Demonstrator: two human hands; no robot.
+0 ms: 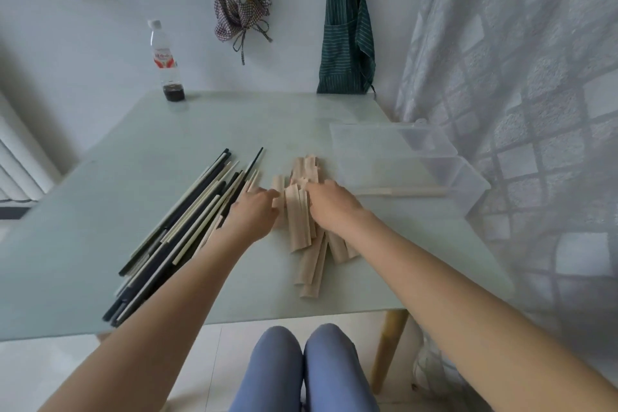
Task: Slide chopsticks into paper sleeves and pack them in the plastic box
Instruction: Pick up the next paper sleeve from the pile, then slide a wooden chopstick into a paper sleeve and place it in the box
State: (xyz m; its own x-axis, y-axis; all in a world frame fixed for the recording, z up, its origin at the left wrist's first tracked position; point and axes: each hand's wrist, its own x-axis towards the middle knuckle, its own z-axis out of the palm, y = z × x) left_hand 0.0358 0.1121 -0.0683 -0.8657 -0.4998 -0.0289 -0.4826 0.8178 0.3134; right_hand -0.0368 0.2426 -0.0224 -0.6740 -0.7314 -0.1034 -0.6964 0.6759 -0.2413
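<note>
One sleeved pair [401,191] is packed in the plastic box [468,177] at the tabletop's [200,124] right edge — the chopsticks [187,221] remain loose. Both hands, left hand [252,212] and right hand [334,204], are laid on the paper sleeves [301,224]; each grip cannot be told.

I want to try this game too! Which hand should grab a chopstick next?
Probably the left hand. It lies right beside the chopsticks on the left of the table. The right hand rests on the paper sleeves, so it could pick one up and hold it ready.
</note>
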